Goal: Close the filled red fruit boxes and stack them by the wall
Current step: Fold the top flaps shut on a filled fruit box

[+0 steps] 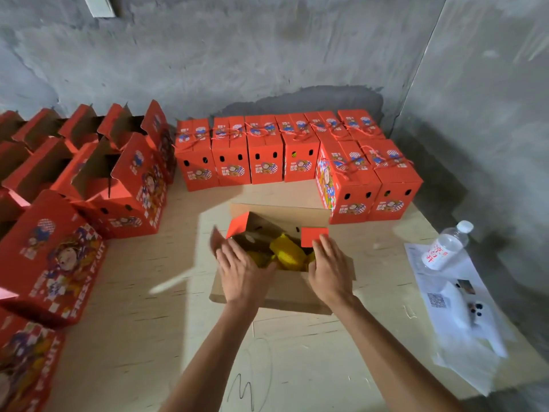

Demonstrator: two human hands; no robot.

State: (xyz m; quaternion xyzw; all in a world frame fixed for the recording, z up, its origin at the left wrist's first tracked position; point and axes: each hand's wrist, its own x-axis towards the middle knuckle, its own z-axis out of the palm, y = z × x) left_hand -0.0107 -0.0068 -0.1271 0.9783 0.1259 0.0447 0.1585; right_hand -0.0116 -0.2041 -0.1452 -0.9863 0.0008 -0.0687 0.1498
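Open box [282, 257] on the bench [297, 352]: side flaps touched by left hand [240, 270] and right hand [329, 270], each grip released, fingers straight.

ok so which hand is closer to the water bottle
Right. The right hand rests at the open box's right edge, on the side facing the water bottle; the left hand is at the box's far left side.

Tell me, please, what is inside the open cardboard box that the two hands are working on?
Yellow-wrapped fruit shows inside the open red cardboard box. The left hand, right hand and flaps cover the rest.
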